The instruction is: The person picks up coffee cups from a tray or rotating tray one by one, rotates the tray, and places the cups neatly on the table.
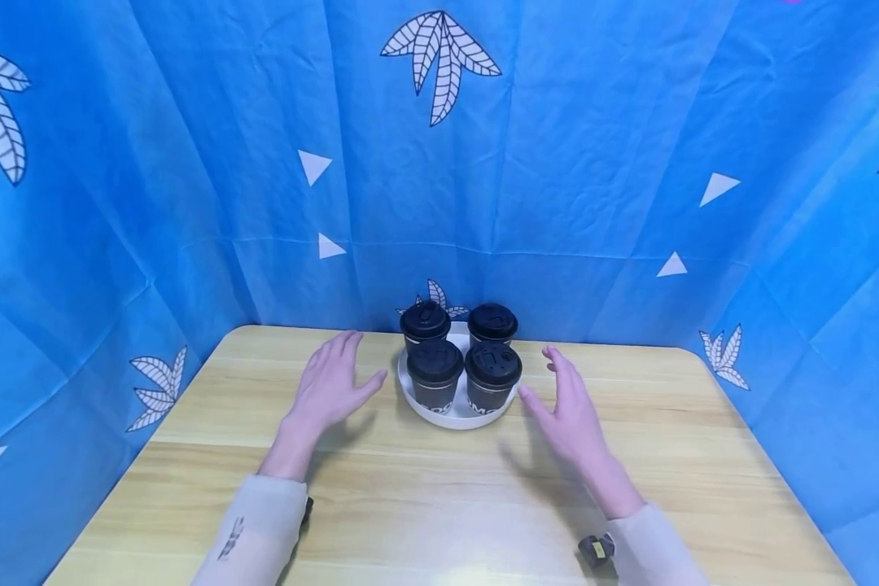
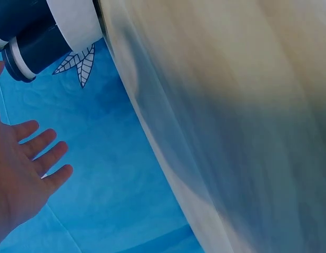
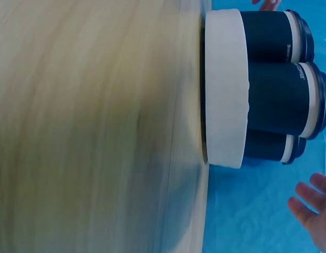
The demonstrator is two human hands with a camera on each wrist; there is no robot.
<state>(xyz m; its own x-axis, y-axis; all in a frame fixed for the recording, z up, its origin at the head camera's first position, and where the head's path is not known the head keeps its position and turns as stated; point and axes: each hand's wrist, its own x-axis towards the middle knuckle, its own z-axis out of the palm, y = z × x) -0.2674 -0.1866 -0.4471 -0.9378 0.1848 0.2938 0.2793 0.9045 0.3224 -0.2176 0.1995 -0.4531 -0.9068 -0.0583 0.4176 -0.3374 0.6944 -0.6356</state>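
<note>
Several black paper coffee cups with black lids stand upright on a round white tray [image 1: 457,422] near the table's far edge. In the head view a front left cup [image 1: 435,376] and a front right cup [image 1: 492,376] hide part of a back left cup [image 1: 425,321] and a back right cup [image 1: 492,322]. My left hand [image 1: 333,378] hovers left of the tray, fingers spread, holding nothing. On the other side, my right hand [image 1: 570,411] is held close to the tray with fingers extended, apart from the cups. The right wrist view shows the tray's side wall [image 3: 226,89].
The pale wooden table [image 1: 425,505] has a blue curtain [image 1: 557,163] with leaf and triangle prints behind it and along both sides. A small dark device [image 1: 596,550] sits at the right sleeve's cuff.
</note>
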